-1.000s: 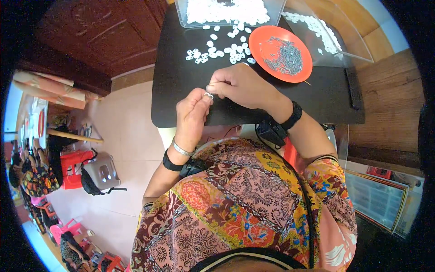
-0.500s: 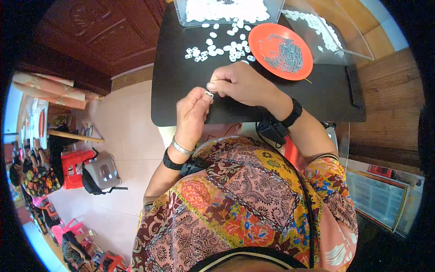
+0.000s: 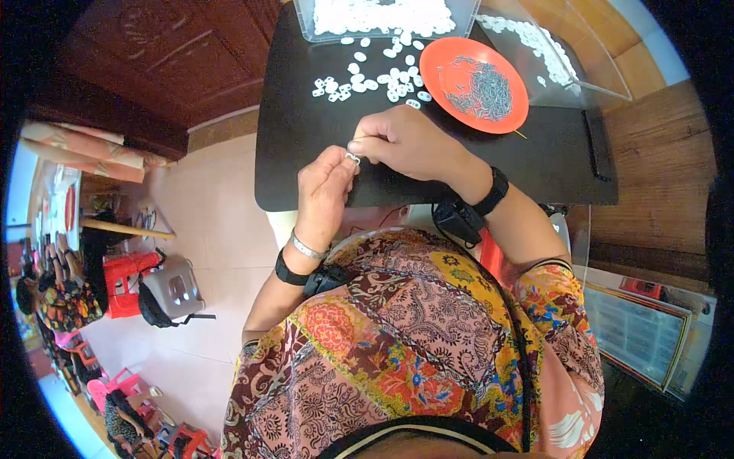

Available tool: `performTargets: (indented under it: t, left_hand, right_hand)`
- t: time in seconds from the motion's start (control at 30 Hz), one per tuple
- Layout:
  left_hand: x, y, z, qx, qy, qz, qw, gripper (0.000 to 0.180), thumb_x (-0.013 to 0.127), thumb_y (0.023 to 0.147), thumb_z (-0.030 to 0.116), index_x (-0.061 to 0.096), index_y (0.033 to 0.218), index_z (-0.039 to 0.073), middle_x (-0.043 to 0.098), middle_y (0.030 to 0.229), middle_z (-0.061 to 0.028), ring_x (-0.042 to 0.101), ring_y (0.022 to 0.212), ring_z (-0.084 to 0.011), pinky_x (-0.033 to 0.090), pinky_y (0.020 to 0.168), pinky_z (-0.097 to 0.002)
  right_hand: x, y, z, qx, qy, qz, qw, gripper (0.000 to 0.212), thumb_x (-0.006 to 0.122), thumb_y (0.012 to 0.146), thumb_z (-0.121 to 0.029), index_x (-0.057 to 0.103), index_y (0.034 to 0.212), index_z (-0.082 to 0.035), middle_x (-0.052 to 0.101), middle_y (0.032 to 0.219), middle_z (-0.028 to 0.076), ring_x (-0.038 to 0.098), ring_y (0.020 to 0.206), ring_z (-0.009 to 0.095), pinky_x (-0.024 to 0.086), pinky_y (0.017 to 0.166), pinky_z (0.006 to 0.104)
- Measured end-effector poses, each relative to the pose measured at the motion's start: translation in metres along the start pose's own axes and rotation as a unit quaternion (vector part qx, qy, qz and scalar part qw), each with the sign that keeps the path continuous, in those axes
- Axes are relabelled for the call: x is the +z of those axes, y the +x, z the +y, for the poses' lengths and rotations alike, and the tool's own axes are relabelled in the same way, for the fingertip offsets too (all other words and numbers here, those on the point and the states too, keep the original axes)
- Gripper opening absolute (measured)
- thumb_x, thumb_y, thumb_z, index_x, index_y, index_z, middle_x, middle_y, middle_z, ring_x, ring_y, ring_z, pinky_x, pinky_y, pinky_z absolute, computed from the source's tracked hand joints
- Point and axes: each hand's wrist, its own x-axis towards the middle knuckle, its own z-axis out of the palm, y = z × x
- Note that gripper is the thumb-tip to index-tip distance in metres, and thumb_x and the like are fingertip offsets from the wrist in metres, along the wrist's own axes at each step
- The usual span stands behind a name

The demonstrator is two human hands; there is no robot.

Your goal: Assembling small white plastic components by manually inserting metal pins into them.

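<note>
Over the near part of the dark table, my left hand (image 3: 324, 190) pinches a small white plastic piece (image 3: 352, 158) between thumb and fingers. My right hand (image 3: 407, 141) meets it there, thumb and forefinger pressed together at the piece's upper edge. Whatever sits in that right pinch is hidden. Beyond my hands, several white oval pieces with holes (image 3: 394, 76) lie scattered. An orange-red plate (image 3: 437, 73) holds a pile of thin grey metal pins (image 3: 489, 92), to the right of the loose pieces.
A clear plastic tub (image 3: 307, 30) of white pieces stands at the table's far edge. More white pieces (image 3: 535, 46) lie behind a clear panel at far right. The dark tabletop (image 3: 294, 138) ends just before my body. A grey and red stool (image 3: 172, 287) stands on the floor at left.
Both hands stay pinched together at the white piece, with barely any shift. An oval piece beside my right knuckles shows more fully now.
</note>
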Motion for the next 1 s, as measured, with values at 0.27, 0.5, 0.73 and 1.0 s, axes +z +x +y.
performTargets:
  t: [0.27,0.5,0.73,1.0]
  left_hand:
    - [0.004,-0.001,-0.006,0.016,-0.029,0.022,0.999,0.019,0.049,0.089,0.012,0.055,0.074,0.003,0.045,0.059,0.0040,0.038,0.052,-0.0034,0.029,0.045,-0.0205]
    - [0.000,0.001,-0.005,0.018,-0.020,0.015,1.000,0.018,0.048,0.089,0.011,0.057,0.075,0.003,0.048,0.060,0.0032,0.039,0.053,-0.0027,0.031,0.046,-0.0197]
    - [-0.012,0.008,-0.009,-0.010,-0.119,0.024,0.993,0.018,0.047,0.091,0.014,0.058,0.079,0.005,0.050,0.061,0.0030,0.040,0.050,-0.0037,0.031,0.045,-0.0188]
    - [-0.015,0.010,-0.014,-0.006,-0.172,0.032,0.985,0.017,0.048,0.091,0.015,0.057,0.080,0.007,0.051,0.061,0.0036,0.040,0.050,-0.0027,0.028,0.045,-0.0172]
  right_hand:
    - [0.007,-0.001,-0.001,-0.077,-0.091,0.029,0.992,0.024,0.059,0.084,-0.023,0.058,0.073,-0.002,0.054,0.060,0.013,0.052,0.052,0.023,0.041,0.051,0.0337]
    - [0.001,0.006,-0.007,-0.025,-0.090,-0.015,0.996,0.031,0.054,0.082,-0.034,0.061,0.071,-0.006,0.061,0.070,0.016,0.059,0.067,0.035,0.045,0.059,0.0440]
    - [-0.038,0.033,0.001,-0.035,-0.244,0.133,0.960,0.022,0.054,0.087,-0.025,0.065,0.089,-0.006,0.065,0.082,0.014,0.062,0.078,0.031,0.048,0.068,0.0382]
    - [-0.031,0.068,0.027,0.009,-0.303,0.105,0.947,0.016,0.057,0.075,-0.020,0.065,0.074,-0.007,0.063,0.076,0.016,0.061,0.074,0.036,0.048,0.067,0.0463]
